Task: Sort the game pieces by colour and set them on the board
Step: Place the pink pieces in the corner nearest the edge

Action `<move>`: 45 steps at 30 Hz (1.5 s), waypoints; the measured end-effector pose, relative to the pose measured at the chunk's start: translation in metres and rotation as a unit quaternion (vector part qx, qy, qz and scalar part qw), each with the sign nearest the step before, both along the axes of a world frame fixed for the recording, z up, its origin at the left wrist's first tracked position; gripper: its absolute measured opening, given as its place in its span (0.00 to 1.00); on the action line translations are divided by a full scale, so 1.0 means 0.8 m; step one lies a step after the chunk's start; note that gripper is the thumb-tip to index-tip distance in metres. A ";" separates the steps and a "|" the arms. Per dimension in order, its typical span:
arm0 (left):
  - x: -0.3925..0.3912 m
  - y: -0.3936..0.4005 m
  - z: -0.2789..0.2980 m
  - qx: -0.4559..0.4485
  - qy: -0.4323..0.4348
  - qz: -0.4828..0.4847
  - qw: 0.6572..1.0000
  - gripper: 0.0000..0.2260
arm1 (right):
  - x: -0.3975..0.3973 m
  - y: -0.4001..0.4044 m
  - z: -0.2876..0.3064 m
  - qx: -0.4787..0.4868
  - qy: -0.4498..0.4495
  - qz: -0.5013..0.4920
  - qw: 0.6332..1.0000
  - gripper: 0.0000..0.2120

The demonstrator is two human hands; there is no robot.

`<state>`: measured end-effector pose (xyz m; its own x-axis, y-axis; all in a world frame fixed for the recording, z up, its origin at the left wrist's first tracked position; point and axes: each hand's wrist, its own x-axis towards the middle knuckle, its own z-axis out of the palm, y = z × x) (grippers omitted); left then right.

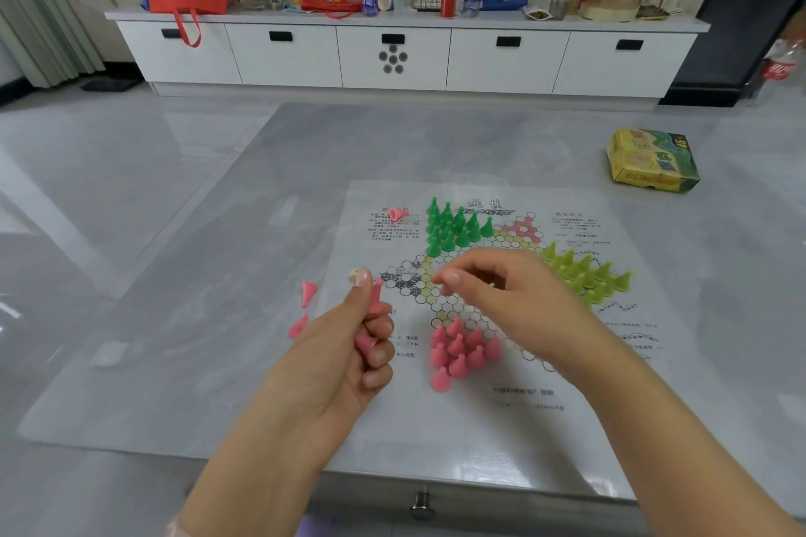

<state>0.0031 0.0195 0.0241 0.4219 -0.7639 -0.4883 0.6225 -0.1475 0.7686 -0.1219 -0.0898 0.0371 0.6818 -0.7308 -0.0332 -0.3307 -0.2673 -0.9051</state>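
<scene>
A paper Chinese-checkers board [493, 366] lies flat on the grey table. Green cone pieces [453, 227] fill its upper-left point, yellow-green cones [589, 275] its right point, and pink cones [460, 351] its lower point. My left hand [349, 358] is curled shut on a few pink pieces [365, 342] just left of the board. My right hand [501, 292] hovers over the board's middle with fingers loosely pinched and nothing visible in them. Two loose pink cones [307, 294] lie on the table to the left, and another lies tipped over [399, 214] on the board's upper left.
The yellow and green game box [650, 161] sits at the table's far right. A metal knob [422, 501] sticks out below the near table edge. A white low cabinet [392, 52] cluttered with bags and bottles stands across the floor.
</scene>
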 end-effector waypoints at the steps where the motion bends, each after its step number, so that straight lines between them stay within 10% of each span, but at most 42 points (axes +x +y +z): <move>1: -0.002 0.000 0.000 0.003 -0.006 -0.007 1.000 0.13 | 0.003 0.008 0.007 0.027 -0.019 0.024 0.999 0.07; 13: -0.009 0.000 0.001 0.010 -0.131 -0.060 0.989 0.15 | 0.017 0.024 0.008 0.071 -0.044 0.070 0.994 0.08; 18: 0.029 0.019 -0.004 0.161 -0.621 -0.037 0.766 0.12 | 0.015 0.004 0.003 0.013 -0.056 -0.033 0.998 0.08; 25: 0.087 0.068 -0.024 0.287 -0.668 -0.261 0.635 0.17 | 0.009 -0.024 -0.020 0.029 0.090 -0.081 0.992 0.08; 45: 0.089 0.062 -0.038 0.244 -0.668 -0.225 0.666 0.14 | 0.028 -0.010 -0.025 0.124 0.142 -0.062 0.980 0.05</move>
<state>0.0741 0.0687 -0.0061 0.5110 -0.8476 -0.1430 -0.7611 -0.5234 0.3832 -0.0995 -0.0981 0.0172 0.5251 -0.7535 -0.3956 -0.5951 0.0072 -0.8036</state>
